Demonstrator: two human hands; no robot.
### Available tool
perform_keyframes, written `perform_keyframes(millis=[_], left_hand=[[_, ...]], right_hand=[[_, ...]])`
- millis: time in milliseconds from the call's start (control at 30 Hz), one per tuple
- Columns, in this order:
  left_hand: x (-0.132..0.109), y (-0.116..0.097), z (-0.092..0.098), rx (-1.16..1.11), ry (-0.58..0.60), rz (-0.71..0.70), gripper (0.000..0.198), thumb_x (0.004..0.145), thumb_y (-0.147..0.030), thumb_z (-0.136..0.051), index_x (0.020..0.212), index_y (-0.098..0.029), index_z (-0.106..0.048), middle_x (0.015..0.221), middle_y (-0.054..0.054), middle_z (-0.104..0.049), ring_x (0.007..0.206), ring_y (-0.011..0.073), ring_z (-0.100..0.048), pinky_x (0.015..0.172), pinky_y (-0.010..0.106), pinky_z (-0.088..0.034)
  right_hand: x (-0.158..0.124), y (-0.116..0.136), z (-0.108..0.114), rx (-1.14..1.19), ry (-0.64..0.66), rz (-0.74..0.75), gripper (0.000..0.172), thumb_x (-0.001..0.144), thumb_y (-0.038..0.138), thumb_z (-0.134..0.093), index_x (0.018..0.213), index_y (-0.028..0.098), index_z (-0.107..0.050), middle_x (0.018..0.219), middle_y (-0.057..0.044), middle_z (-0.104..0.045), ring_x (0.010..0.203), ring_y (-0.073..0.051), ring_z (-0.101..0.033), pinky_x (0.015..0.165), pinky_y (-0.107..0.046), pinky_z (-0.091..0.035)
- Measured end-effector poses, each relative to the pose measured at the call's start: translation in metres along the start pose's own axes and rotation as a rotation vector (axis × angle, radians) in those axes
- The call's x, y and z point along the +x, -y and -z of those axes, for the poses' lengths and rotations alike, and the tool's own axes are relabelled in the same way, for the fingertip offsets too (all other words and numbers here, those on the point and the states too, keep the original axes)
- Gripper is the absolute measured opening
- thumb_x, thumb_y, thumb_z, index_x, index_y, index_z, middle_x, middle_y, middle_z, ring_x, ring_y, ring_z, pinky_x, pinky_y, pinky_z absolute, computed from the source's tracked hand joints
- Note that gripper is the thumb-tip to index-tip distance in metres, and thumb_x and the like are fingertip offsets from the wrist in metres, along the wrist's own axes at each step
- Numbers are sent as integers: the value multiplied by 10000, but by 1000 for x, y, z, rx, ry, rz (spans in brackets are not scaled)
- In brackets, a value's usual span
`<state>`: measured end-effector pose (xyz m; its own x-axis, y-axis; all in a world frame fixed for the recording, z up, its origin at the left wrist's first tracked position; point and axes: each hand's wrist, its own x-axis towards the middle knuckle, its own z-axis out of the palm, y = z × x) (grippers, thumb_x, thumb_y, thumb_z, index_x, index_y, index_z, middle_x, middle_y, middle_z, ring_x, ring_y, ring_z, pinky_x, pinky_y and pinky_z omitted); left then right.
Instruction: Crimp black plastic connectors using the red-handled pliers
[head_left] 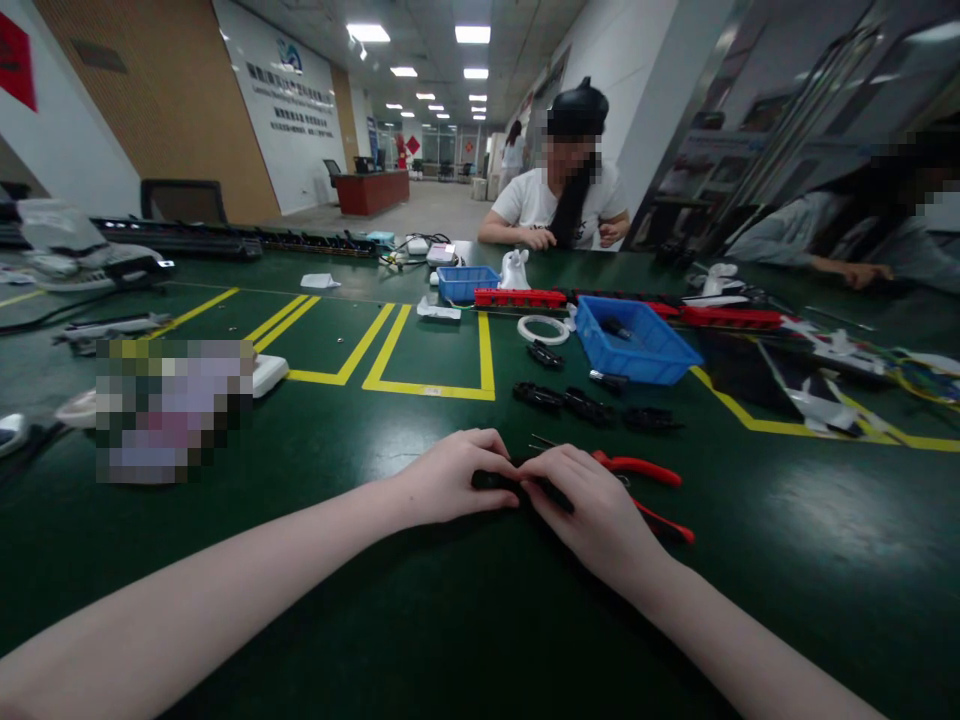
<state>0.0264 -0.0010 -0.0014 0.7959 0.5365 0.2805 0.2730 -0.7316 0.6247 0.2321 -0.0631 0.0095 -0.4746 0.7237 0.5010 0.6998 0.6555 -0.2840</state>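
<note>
At the near middle of the green table, my left hand (454, 478) and my right hand (592, 505) meet at the fingertips. Both are closed on a small dark part (493, 481), mostly covered by fingers, so its kind is unclear. Thumb and forefinger of each hand pinch it from opposite sides. Just beyond my right hand lie red-handled pliers (645, 468), partly hidden by that hand. Several black parts of similar colour (589, 405) rest on the table farther out, with another black piece (545, 353) behind them.
A blue bin (637, 350) with dark items stands right of centre, beside a white ring-shaped coil (543, 330). Behind are a smaller blue bin (466, 283) and red strips (520, 298). Yellow tape (429, 390) marks the table (360, 610). A co-worker (562, 190) sits opposite.
</note>
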Motion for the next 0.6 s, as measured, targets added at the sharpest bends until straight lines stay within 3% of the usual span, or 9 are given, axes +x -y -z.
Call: perform_keyframes(millis=[300,600], left_hand=[[-2,-1,-4,149,-30,-13,193,896,-278,-664,1065,-213,-731,1085,55,-663,965,197,-632,838,330,-527],[-1,-2,-5,150,-57,-18,143,885,-271,-677,999,-194,-718,1052,40,-702,962,194,-653,846,321,-534]], right_hand=[[2,2,-1,-57,33,-14,176,867,58,-509,934,208,-572,895,-48,-667,862,-200,-613,744,-353,-528],[2,3,-3,4,33,-85,152,881,91,-509,910,211,-600,889,-44,-681,849,-191,-618,744,-356,-517]])
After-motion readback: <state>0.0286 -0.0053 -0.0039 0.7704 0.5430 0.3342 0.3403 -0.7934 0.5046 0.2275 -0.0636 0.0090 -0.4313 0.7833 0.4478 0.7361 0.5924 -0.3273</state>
